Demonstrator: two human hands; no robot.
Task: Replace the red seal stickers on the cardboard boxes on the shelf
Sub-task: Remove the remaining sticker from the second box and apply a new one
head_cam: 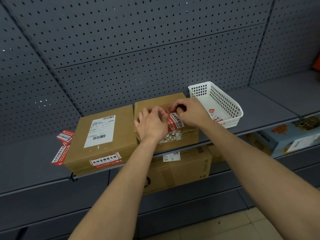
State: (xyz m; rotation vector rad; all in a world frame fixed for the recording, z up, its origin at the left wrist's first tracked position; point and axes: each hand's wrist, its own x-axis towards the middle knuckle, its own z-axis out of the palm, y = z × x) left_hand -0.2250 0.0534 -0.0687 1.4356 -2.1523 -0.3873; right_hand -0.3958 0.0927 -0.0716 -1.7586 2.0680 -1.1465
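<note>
Both hands, left hand (pixel 152 123) and right hand (pixel 188 112), pinch a red seal sticker (pixel 174 122) on the right brown cardboard box (pixel 188 135) at the grey metal shelf (pixel 31 163) front edge; left brown cardboard box (pixel 103 135) looks already resealed.

Bystanders around the grey shelving

A white plastic lattice basket (pixel 223 104) sits at the right on the upper level, in front of the grey pegboard back panel (pixel 138 49). One level down, a large brown carton (pixel 176 172) stands below, with colourful printed packages (pixel 287 137) to its right and pale floor tiles (pixel 225 226) nearest.
</note>
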